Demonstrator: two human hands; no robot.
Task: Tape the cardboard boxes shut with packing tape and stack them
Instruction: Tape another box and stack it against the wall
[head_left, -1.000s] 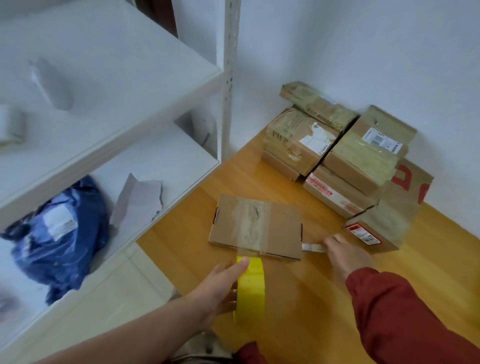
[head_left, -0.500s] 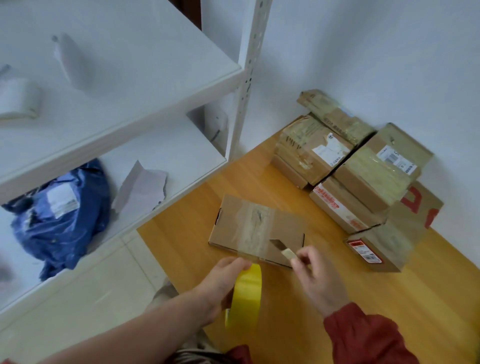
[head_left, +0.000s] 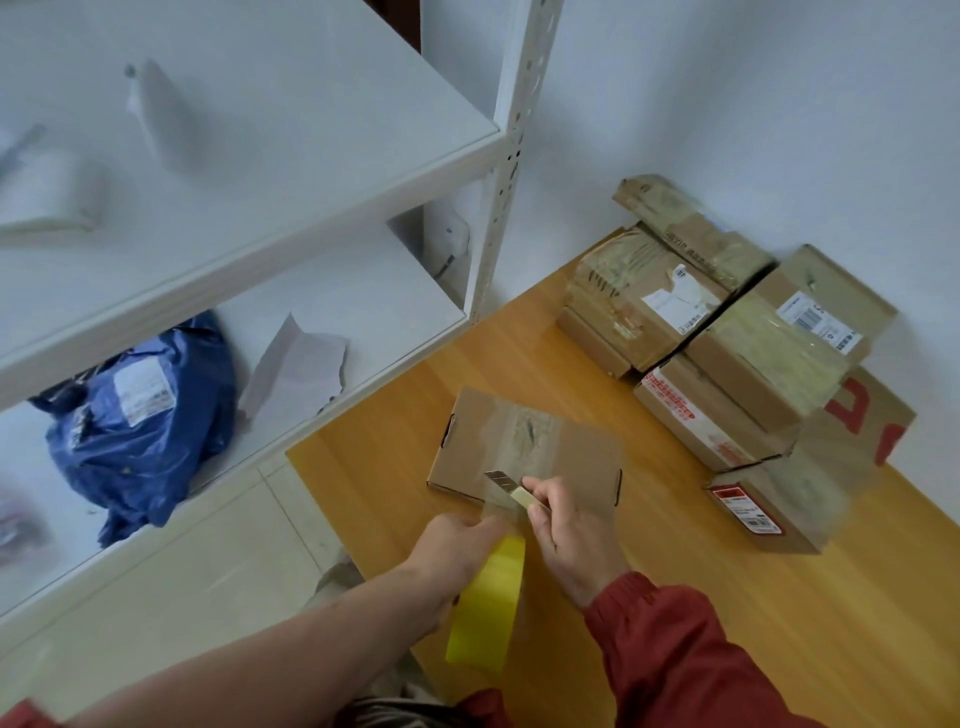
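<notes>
A flat cardboard box (head_left: 571, 457) lies on the wooden table (head_left: 727, 597), with a strip of clear tape across its top running down to the near edge. My left hand (head_left: 457, 545) grips a yellow roll of packing tape (head_left: 488, 608) just in front of the box. A utility knife (head_left: 511, 487) is held in my right hand (head_left: 566, 535), its blade pointing left over the tape at the box's near edge. A pile of taped cardboard boxes (head_left: 753, 358) sits against the wall at the back right.
A white metal shelf unit (head_left: 311, 171) stands to the left, its upright post (head_left: 511, 156) close to the table's corner. A blue plastic parcel (head_left: 140, 415) and a torn grey mailer (head_left: 296, 369) lie on the lower shelf. Pale floor tiles (head_left: 182, 597) show below.
My right hand picked the knife up from beside the box and brought it left to the tape at the box's near edge. The left hand stayed on the roll.
</notes>
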